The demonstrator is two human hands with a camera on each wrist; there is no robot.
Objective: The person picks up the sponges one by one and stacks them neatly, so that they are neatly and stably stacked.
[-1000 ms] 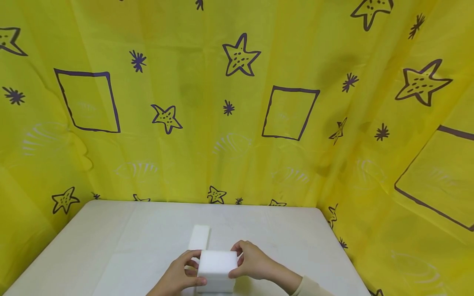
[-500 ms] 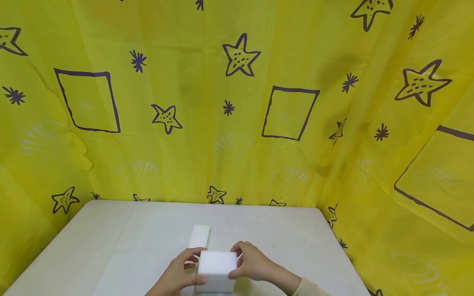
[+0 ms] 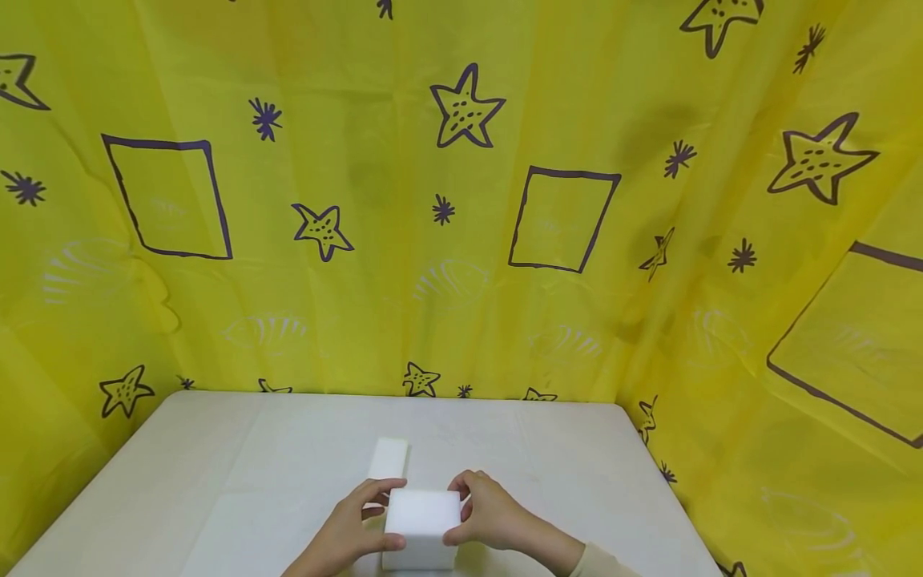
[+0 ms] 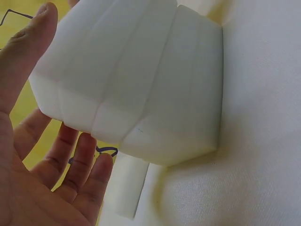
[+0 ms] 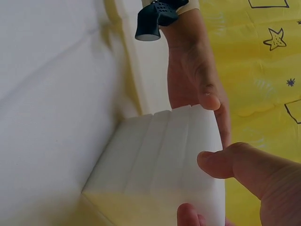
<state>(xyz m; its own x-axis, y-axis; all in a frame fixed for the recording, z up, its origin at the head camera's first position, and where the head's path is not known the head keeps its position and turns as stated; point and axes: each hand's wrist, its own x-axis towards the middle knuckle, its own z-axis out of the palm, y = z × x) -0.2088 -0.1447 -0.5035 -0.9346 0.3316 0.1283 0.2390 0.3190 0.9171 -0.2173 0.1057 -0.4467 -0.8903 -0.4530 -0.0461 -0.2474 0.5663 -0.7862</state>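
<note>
Several white sponge blocks (image 3: 422, 517) stand in a neat stack at the table's near edge. My left hand (image 3: 344, 530) holds the upper left of the stack, thumb at its front corner and forefinger at the back corner. On the opposite side, my right hand (image 3: 497, 517) grips the top block's right end between thumb and curled fingers. The left wrist view shows the layers of the stack (image 4: 136, 70) slightly uneven, with the left fingertips along its edge. In the right wrist view the right thumb (image 5: 218, 162) lies against the top layer.
Behind the stack, a long flat white sponge block (image 3: 389, 458) lies on the white table (image 3: 548, 457). A yellow curtain (image 3: 389, 304) with stars and squares hangs around the table's back and sides. A dark wrist camera (image 5: 157, 19) sits on the left wrist.
My left hand's fingers have slid slightly forward and up along the stack's left side, its thumb a little higher. The right hand stays almost still; the layers look more even from the front.
</note>
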